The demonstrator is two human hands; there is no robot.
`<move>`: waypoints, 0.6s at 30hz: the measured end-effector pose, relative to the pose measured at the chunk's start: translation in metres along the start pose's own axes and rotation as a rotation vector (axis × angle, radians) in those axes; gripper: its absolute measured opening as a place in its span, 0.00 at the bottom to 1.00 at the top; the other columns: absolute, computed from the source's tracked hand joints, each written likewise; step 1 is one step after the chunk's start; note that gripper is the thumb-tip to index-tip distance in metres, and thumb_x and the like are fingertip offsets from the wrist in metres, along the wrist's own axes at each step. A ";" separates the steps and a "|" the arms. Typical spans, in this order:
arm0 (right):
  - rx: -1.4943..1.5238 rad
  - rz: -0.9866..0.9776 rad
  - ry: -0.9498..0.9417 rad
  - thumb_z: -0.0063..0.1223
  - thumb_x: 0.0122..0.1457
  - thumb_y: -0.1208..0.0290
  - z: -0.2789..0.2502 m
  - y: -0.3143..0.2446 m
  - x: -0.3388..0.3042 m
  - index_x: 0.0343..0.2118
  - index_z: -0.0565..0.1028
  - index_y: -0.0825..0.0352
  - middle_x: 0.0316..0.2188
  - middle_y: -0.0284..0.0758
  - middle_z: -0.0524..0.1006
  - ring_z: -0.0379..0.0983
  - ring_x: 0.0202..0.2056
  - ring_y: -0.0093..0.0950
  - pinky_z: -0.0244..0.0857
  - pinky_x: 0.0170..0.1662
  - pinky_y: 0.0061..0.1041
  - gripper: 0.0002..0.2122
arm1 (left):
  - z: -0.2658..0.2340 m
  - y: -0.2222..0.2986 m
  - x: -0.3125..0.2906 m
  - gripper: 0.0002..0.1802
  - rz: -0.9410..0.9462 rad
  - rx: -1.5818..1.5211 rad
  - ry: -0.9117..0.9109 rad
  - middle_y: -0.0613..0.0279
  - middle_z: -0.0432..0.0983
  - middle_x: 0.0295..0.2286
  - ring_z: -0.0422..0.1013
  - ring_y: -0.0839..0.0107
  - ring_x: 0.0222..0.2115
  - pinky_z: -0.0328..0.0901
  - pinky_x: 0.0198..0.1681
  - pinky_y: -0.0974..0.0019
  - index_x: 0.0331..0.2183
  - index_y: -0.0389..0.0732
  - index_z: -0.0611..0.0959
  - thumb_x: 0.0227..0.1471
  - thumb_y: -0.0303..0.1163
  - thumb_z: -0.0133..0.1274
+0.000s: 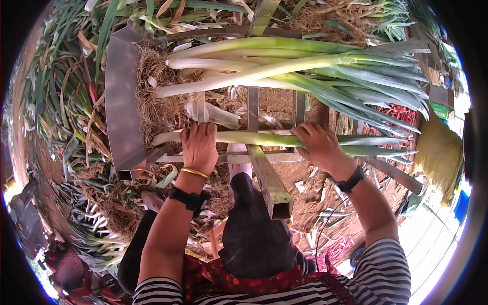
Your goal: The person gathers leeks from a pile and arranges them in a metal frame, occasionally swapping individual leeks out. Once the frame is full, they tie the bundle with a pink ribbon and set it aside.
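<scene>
Single leek (244,138): across your metal rack (252,109), root end near the metal end plate (122,96).
Left hand (200,147): your fingers grasp its white length.
Right hand (321,146): your fingers grasp its green length.
Room: open gap to the leek pile (254,73) beyond, narrowing rightward.
Near edge: a square bar (270,185) juts toward your leg (254,239).

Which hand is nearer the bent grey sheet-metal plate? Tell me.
Left. The left hand holds the long white-and-green leek right of the plate; the right hand is farther right, on the leek's green part.
</scene>
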State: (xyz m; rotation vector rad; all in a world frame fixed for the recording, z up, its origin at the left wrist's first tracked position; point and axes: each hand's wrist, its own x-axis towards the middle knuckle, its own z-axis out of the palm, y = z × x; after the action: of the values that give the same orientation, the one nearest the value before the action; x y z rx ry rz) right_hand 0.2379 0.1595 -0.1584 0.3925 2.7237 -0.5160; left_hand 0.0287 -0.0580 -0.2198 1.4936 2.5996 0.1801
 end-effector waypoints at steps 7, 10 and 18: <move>-0.056 -0.027 -0.133 0.53 0.52 0.65 -0.015 0.001 0.003 0.50 0.66 0.59 0.44 0.33 0.67 0.67 0.43 0.32 0.63 0.44 0.35 0.21 | -0.005 0.005 0.001 0.12 0.004 -0.026 -0.144 0.62 0.69 0.30 0.64 0.63 0.38 0.54 0.45 0.57 0.33 0.42 0.72 0.40 0.25 0.46; -0.086 -0.033 -0.038 0.52 0.53 0.63 -0.050 0.001 0.018 0.53 0.65 0.58 0.45 0.33 0.69 0.66 0.46 0.31 0.63 0.46 0.34 0.23 | -0.004 0.003 0.000 0.13 0.000 -0.045 -0.117 0.62 0.69 0.30 0.65 0.63 0.37 0.53 0.44 0.57 0.33 0.42 0.71 0.39 0.24 0.47; -0.476 -0.065 0.465 0.54 0.51 0.72 -0.086 0.083 0.080 0.49 0.70 0.57 0.42 0.34 0.73 0.68 0.45 0.31 0.52 0.59 0.32 0.20 | -0.005 0.002 -0.002 0.17 0.032 -0.178 -0.039 0.61 0.68 0.31 0.64 0.61 0.38 0.53 0.45 0.56 0.35 0.43 0.69 0.37 0.25 0.50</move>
State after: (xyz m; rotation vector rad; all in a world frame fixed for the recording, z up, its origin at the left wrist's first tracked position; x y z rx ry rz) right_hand 0.1689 0.2841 -0.1376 0.3251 3.1782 0.2517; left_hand 0.0306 -0.0592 -0.2147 1.4617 2.4583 0.3718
